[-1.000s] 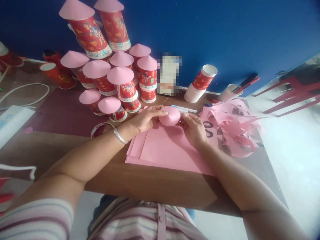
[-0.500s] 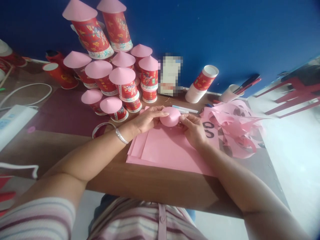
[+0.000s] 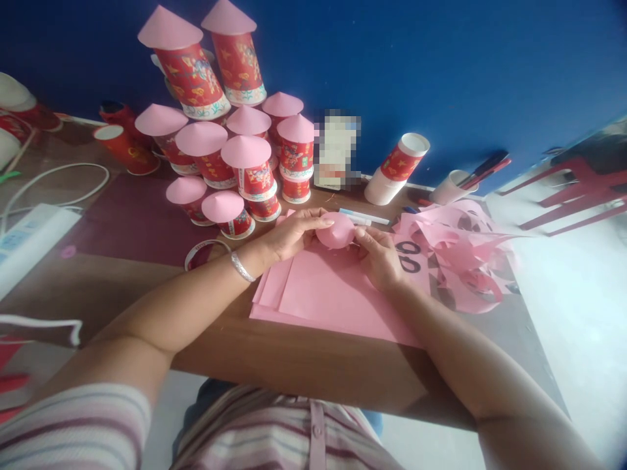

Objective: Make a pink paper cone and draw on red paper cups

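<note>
Both my hands hold a small pink paper cone point(image 3: 336, 230) above a stack of pink paper sheets point(image 3: 333, 297) on the wooden table point(image 3: 304, 362). My left hand point(image 3: 292, 234) pinches the cone's left side, with a silver bracelet on the wrist. On the cone's right side my right hand point(image 3: 381, 258) has its fingers closed around the edge. Just behind the cone lies a white marker point(image 3: 365, 216).
Several red paper cups topped with pink cones point(image 3: 230, 140) stand stacked at the back left against a blue wall. A cup stack point(image 3: 396, 168) leans at the back, a cup of pens point(image 3: 453, 185) beside it. Pink paper scraps point(image 3: 460, 251) and black-handled scissors point(image 3: 409, 256) lie right. A tape roll point(image 3: 203, 251) and power strip point(image 3: 29, 238) sit left.
The view has shifted slightly, so everything sits a little to the right. My hands have stayed on the pink cone, turning it slightly.
</note>
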A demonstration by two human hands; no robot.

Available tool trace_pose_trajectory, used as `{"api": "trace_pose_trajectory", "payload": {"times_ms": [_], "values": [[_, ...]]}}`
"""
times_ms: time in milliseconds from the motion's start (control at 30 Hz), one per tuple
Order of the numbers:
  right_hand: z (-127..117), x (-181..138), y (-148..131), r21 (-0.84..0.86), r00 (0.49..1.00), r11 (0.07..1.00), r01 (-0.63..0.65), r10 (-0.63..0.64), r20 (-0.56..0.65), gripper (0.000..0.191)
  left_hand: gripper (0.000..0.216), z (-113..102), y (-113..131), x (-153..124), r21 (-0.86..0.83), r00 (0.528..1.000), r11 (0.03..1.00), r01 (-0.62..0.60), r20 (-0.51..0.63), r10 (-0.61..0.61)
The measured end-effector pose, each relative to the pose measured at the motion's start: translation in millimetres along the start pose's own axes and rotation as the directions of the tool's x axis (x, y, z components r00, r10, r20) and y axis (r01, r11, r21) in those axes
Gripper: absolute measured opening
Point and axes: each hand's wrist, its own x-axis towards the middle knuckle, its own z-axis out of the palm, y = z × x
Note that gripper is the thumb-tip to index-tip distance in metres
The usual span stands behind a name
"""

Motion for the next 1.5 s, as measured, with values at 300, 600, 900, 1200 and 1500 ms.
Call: {"api": "trace_pose_trajectory", "payload": {"times_ms": [300,600,900,1200,1500], "values": [[5,-3,3,0.003,0.999,1.0,-0.014,0.014,0.039,0.035,0.029,7,0,-1,0.027,0.999,0.999,-0.04,0.014,0.04],[3,-2,6,-0.034,0.999,0.999,-0.036,0.037,0.024,0.036,0.029,10,0,-3,0.042,1.0,0.999,-0.025,0.001,0.025],[-2,1,4,-0.087,0.993,0.993,0.08,-0.087,-0.077,0.031,0.026,3,-8,3,-0.095,0.994,0.994,-0.05,-0.097,0.041],[-4,1,8,-0.217,0.992,0.97,0.111,-0.123,-0.043,0.039,0.026,9,-7,0,-0.123,0.993,0.992,-0.01,-0.116,-0.004],[-3,2,7,-0.245,0.993,0.963,0.112,-0.116,-0.002,0.038,0.022,5,-9,3,-0.219,0.995,0.975,-0.036,-0.101,0.014]]}}
